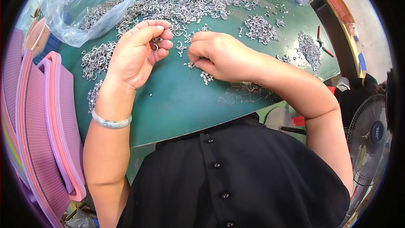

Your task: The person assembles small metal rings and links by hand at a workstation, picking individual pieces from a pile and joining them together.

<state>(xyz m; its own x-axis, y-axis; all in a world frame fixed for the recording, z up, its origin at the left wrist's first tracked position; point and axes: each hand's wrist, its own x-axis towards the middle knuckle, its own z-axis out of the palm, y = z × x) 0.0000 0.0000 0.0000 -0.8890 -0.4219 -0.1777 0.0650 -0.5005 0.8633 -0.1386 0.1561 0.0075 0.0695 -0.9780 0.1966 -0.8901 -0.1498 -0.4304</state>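
My left hand [141, 50] is raised over the green table [168, 109], palm turned inward, its fingers curled round a few small metal pieces [156, 43]. Close by on the right, my right hand [219, 55] points down with its fingertips pinched at the tabletop. Right beside those fingertips lies a small piece [190, 65], and whether it is gripped I cannot make out. A little cluster of round silvery pieces [206, 78] lies just below the right hand. Between the hands are some loose metal rings [181, 48].
A big heap of metal rings [177, 0] spreads across the far side. Smaller piles [260, 29] lie right and left [98, 61]. An open plastic bag [84, 12] stands far left. Red-handled pliers [322, 42] lie far right. Purple-pink baskets [59, 122] stack at left; a fan [367, 139] stands right.
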